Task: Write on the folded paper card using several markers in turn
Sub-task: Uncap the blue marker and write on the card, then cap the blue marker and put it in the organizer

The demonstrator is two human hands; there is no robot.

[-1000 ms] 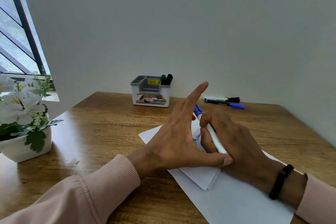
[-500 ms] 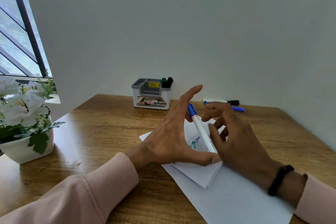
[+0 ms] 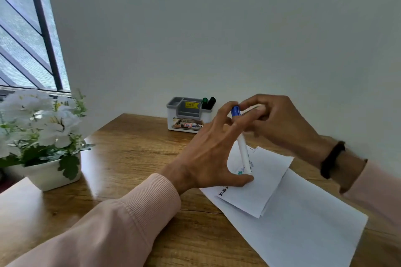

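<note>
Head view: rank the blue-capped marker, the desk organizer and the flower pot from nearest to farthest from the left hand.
1. Blue-capped marker: held between the left hand's fingers and thumb, over the folded card.
2. Desk organizer: past the fingertips, by the back wall.
3. Flower pot: far left, by the table edge.

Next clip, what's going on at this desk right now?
A person sits at a wooden desk with a folded paper card lying on a larger white sheet. The left hand holds a white marker with a blue cap upright over the card, thumb on the paper. The right hand is at the cap end, though blur hides its exact grip. The card already bears some writing.
</note>
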